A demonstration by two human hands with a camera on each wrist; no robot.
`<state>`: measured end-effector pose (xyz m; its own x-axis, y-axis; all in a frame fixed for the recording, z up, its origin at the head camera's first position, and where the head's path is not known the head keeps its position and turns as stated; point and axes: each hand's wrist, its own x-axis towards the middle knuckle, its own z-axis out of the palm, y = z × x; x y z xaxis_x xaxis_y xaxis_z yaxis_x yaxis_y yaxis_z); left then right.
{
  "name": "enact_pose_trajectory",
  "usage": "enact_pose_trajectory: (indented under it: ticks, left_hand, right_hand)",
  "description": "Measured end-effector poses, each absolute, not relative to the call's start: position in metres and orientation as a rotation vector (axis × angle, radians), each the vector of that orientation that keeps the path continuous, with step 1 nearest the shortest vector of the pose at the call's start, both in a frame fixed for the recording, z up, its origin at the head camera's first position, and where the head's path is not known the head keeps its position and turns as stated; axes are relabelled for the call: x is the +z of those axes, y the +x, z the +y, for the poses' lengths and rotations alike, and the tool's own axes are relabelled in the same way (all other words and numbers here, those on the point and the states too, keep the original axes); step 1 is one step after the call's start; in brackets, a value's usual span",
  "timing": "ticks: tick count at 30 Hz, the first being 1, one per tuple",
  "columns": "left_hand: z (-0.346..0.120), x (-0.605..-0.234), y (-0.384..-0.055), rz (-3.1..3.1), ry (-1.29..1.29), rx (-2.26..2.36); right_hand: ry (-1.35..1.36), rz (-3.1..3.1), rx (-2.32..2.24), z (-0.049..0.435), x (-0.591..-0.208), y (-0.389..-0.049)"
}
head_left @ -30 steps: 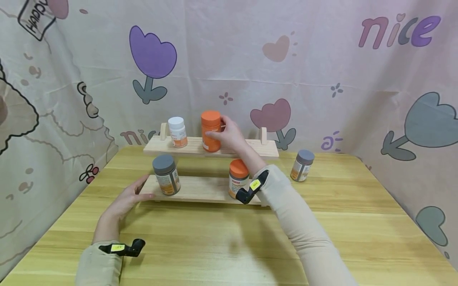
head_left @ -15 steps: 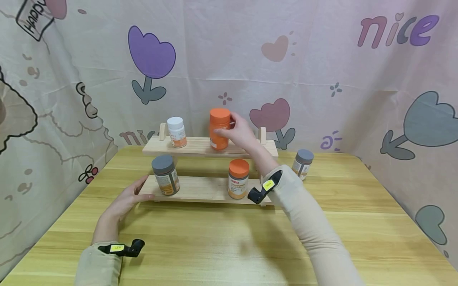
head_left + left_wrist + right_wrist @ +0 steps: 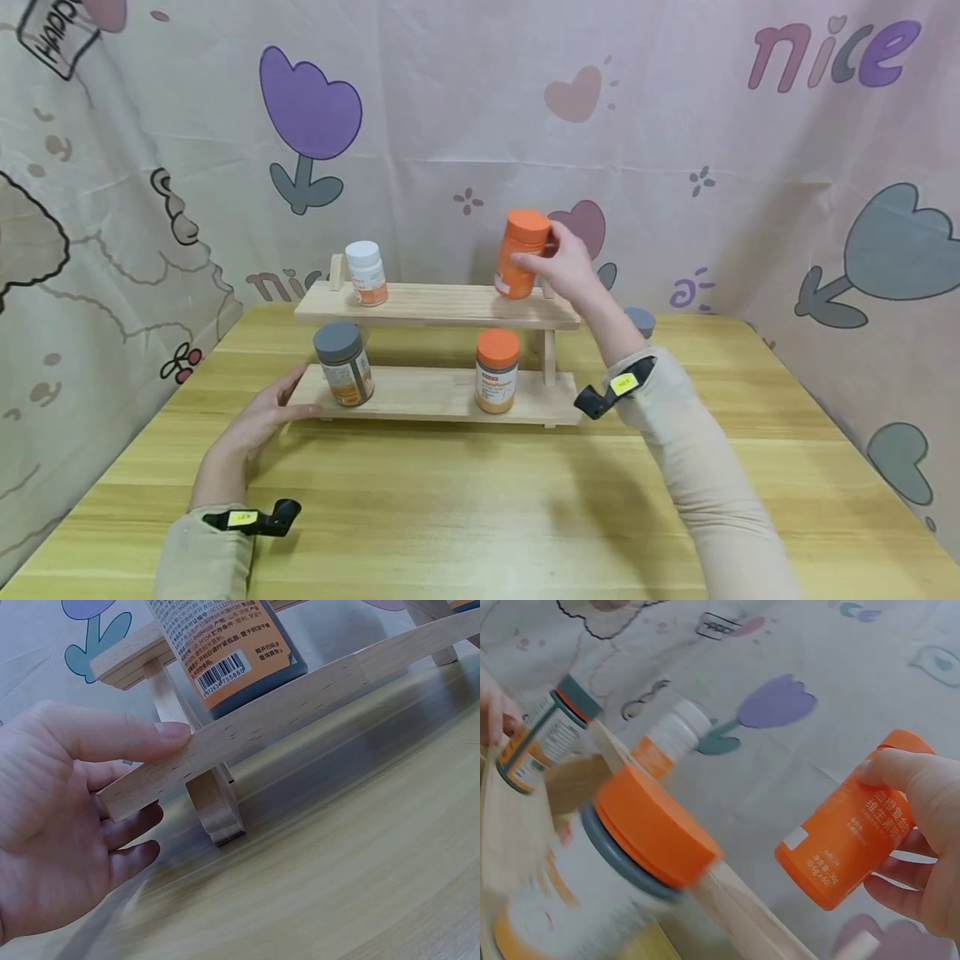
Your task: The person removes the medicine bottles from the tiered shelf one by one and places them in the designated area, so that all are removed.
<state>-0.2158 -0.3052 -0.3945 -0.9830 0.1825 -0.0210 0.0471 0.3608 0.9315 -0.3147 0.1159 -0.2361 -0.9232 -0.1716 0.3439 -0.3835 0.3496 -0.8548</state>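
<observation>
My right hand (image 3: 567, 265) grips an orange bottle (image 3: 517, 258) by its side, thumb in front. The bottle tilts a little over the right part of the upper board (image 3: 435, 304) of a two-tier wooden shelf; in the right wrist view this bottle (image 3: 847, 825) looks apart from the wood. My left hand (image 3: 258, 425) holds the left end of the lower board (image 3: 420, 396). In the left wrist view the thumb (image 3: 142, 739) lies on top of that board, with curled fingers below. A grey-capped bottle (image 3: 345, 367) stands close to the left hand.
On the upper board's left stands a white-capped bottle (image 3: 366, 273). An orange-capped bottle (image 3: 497, 371) is on the lower board's right. Another grey-capped bottle (image 3: 640, 320), mostly hidden by the right arm, is on the wooden table (image 3: 450, 500). A patterned cloth (image 3: 465, 100) hangs behind.
My right hand has carried the orange bottle rightward along the upper board, raising and tilting it slightly. The right forearm now covers most of the table's grey-capped bottle. The left hand keeps its hold.
</observation>
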Motion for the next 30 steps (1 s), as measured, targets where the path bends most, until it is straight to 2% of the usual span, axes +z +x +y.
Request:
enact_pose_trajectory:
  ticks: [11,30]
  left_hand:
    - [-0.305,-0.394,-0.216,2.464,0.222,1.72]
    - [-0.303,-0.393,-0.214,2.491,0.221,1.713]
  right_hand:
    - [0.317,-2.391,1.575,0.188,-0.246,-0.32]
    - [0.042,-2.453,1.383,0.283,-0.267,-0.299]
